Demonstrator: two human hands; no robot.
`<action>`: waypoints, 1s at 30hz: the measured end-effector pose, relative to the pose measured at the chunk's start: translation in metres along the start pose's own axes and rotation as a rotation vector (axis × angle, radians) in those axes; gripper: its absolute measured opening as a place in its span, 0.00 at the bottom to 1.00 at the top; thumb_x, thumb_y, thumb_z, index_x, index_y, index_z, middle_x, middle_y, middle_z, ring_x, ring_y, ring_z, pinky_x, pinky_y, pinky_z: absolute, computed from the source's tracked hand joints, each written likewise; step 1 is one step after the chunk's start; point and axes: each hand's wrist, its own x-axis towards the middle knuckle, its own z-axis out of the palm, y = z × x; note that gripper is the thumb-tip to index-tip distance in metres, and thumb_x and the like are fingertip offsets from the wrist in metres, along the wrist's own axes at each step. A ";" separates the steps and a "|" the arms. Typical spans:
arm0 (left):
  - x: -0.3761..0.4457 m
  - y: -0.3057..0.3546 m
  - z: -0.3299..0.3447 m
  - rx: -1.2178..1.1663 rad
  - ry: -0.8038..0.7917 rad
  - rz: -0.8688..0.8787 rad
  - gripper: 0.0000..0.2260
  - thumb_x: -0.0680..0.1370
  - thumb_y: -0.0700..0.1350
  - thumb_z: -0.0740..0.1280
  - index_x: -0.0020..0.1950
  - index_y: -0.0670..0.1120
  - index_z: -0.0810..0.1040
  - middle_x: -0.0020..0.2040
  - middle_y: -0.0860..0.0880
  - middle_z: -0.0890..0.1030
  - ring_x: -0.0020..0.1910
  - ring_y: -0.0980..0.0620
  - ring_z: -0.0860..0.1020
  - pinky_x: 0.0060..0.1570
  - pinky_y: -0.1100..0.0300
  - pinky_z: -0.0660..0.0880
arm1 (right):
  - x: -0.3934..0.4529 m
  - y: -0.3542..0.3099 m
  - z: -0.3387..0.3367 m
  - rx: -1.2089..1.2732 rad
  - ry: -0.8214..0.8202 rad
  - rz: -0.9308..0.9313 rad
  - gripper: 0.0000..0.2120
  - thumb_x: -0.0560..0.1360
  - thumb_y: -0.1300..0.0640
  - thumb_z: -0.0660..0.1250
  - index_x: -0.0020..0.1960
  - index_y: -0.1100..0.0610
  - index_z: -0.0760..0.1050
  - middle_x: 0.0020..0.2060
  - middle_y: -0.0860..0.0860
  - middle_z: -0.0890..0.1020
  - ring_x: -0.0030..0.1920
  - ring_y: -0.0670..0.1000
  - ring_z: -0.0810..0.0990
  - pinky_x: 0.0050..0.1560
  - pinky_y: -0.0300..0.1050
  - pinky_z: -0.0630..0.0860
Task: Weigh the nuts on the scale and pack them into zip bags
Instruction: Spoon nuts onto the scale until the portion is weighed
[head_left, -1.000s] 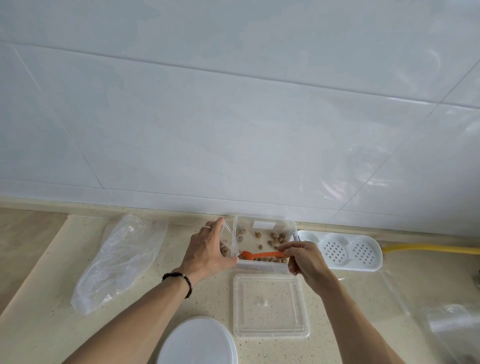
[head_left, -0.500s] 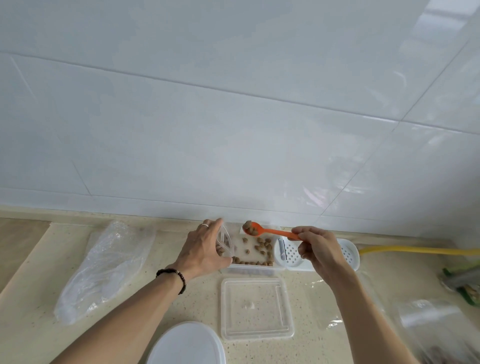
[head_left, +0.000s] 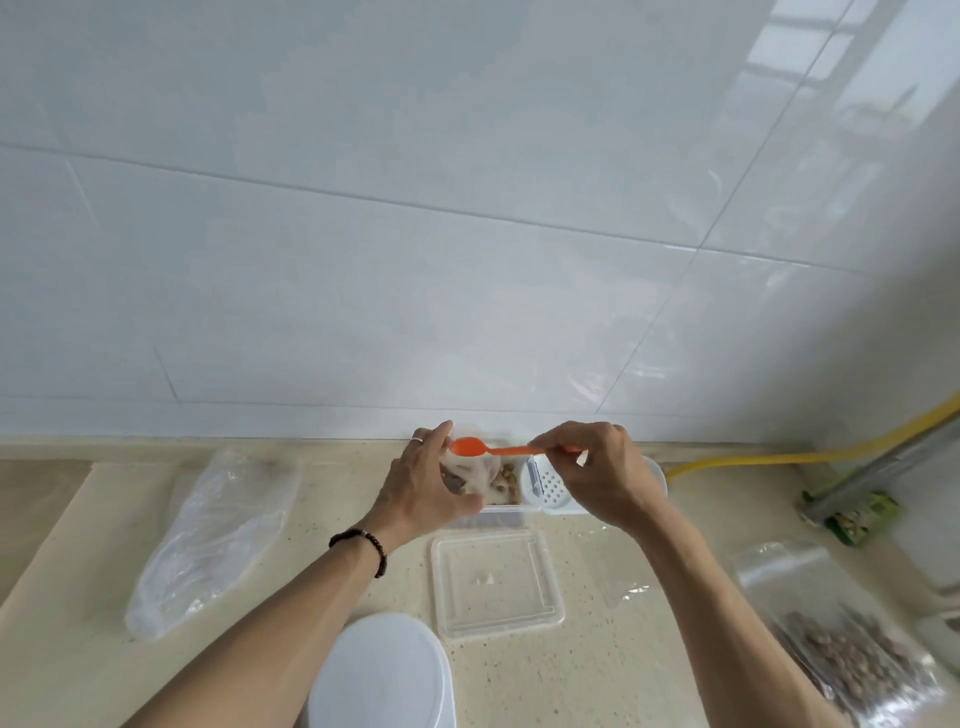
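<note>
Holding a small zip bag (head_left: 464, 475) open at its mouth, the left hand (head_left: 425, 486) grips the plastic between thumb and fingers just over the tub (head_left: 501, 506), probably so any spilled nuts fall back in. The right hand (head_left: 597, 475) pinches the handle of an orange spoon (head_left: 485, 448), its bowl at the bag's mouth and turned over, seemingly to tip its load in. A few nuts show dimly through the bag; how many cannot be told.

Nuts (head_left: 506, 480) lie in the clear tub at the far edge of the counter (head_left: 78, 561), against the wall. Its lid (head_left: 496, 584) lies flat just near of it, out of the way. Right of the tub, touching it, sits a white perforated tray (head_left: 550, 491), partly behind the right hand. At near right a filled bag (head_left: 852, 654) of nuts lies flat, suggesting at least one portion is packed. A crumpled clear bag (head_left: 218, 530) lies well left, and a white round lid-like thing (head_left: 382, 675) sits at the near edge; whether it is the scale cannot be told.
</note>
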 end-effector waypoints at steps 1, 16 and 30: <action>-0.005 0.004 0.001 -0.003 -0.013 0.003 0.46 0.61 0.59 0.73 0.75 0.48 0.59 0.61 0.53 0.67 0.63 0.54 0.68 0.66 0.50 0.67 | -0.010 -0.001 -0.004 0.061 0.061 0.049 0.13 0.75 0.64 0.65 0.46 0.49 0.85 0.40 0.41 0.85 0.36 0.34 0.79 0.38 0.30 0.71; -0.078 0.056 0.079 0.158 -0.238 0.363 0.48 0.62 0.59 0.75 0.77 0.46 0.58 0.64 0.48 0.71 0.64 0.50 0.68 0.66 0.51 0.66 | -0.234 0.111 0.081 1.052 0.752 1.178 0.08 0.73 0.75 0.62 0.48 0.71 0.78 0.37 0.62 0.77 0.27 0.51 0.72 0.28 0.37 0.76; -0.104 0.085 0.078 0.156 -0.217 0.426 0.51 0.61 0.67 0.71 0.77 0.46 0.57 0.63 0.50 0.68 0.63 0.53 0.68 0.66 0.52 0.67 | -0.216 0.080 0.060 0.523 0.451 0.767 0.22 0.80 0.47 0.61 0.44 0.64 0.82 0.40 0.58 0.84 0.38 0.49 0.79 0.38 0.43 0.74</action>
